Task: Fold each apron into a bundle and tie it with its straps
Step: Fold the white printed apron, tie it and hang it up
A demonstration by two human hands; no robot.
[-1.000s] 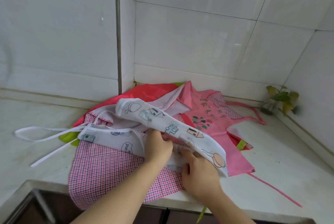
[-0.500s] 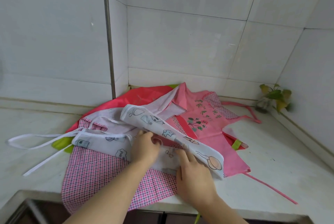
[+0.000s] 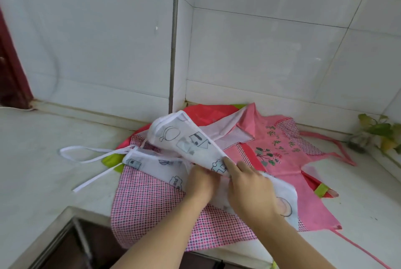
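Left hand [image 3: 200, 179]: fingers buried under the fold of the white printed cloth apron [image 3: 186, 145]; grip cannot be told.
Right hand [image 3: 249, 184]: fingers [image 3: 231, 163] curled, pinching the apron's folded edge.
Apron: half folded atop a pink checked apron [image 3: 147, 203], left of the fingers.
White straps [image 3: 86, 153]: trailing left across the pale counter [image 3: 43, 160].
Open room: bare counter left; sink edge [image 3: 60, 229] below.
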